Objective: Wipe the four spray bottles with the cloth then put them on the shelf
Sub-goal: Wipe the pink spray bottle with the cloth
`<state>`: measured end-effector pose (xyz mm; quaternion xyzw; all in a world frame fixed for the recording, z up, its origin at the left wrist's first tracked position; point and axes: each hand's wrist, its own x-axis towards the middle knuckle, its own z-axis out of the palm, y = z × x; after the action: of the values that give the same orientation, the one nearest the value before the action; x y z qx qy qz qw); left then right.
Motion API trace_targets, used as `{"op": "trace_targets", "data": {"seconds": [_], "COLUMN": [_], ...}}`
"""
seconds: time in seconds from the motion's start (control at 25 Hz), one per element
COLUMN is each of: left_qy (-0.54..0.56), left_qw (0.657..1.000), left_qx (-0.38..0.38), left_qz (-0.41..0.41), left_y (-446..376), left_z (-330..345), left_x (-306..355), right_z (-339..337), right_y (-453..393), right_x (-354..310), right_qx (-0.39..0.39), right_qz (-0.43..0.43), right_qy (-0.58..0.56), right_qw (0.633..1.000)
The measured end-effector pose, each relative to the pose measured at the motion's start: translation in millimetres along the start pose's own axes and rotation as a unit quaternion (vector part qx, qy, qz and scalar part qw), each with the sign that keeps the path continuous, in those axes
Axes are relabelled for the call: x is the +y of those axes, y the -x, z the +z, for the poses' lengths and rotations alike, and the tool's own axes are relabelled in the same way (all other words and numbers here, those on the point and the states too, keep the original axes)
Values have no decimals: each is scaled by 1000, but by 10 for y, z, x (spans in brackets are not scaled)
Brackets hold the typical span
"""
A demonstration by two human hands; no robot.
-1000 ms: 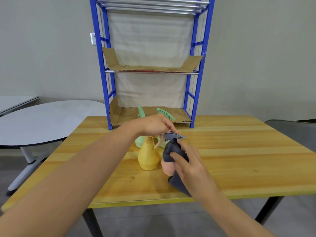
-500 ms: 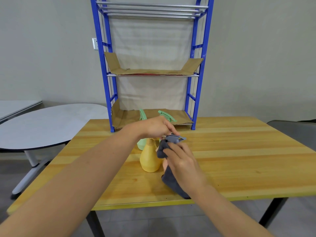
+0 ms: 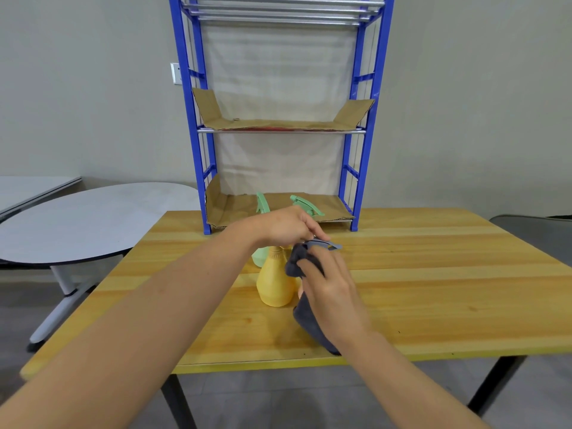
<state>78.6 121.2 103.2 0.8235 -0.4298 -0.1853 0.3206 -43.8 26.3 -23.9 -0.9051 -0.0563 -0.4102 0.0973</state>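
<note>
Right hand (image 3: 332, 286) slid cloth (image 3: 312, 326) higher (bottle mostly hidden).

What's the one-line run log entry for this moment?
step: wiping | left hand: steadies bottle top | right hand: rubs cloth | shelf: no bottles

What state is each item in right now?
Pink bottle: on table, mostly hidden, being wiped.
Yellow bottle: upright on table.
Green bottles: upright, not shelved.
Cloth: in right hand.
Left hand: gripping the pink bottle's sprayer.
Shelf: holds no bottles.
</note>
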Motion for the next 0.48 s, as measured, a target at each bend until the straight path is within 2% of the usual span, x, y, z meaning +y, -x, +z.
{"op": "trace_targets", "data": {"seconds": [0.08, 0.16, 0.32, 0.36, 0.48], "left_qy": [0, 2, 14, 14, 7], "left_qw": [1000, 1000, 1000, 1000, 1000], "left_qx": [-4, -6, -2, -1, 2], "left_qz": [-2, -1, 8, 6, -3], "left_y": [-3, 2, 17, 17, 11], "left_z": [5, 4, 3, 7, 7], "left_x": [-2, 1, 0, 2, 1], "right_z": [72, 31, -191, -226, -311], "right_y": [82, 114, -7, 17, 112], "right_x": [-54, -49, 159, 249, 336], "right_qx": [-39, -59, 43, 47, 25], "right_qz": [-58, -72, -18, 2, 34], "right_qy": [26, 20, -69, -83, 0], "right_qw": [997, 995, 996, 995, 999]}}
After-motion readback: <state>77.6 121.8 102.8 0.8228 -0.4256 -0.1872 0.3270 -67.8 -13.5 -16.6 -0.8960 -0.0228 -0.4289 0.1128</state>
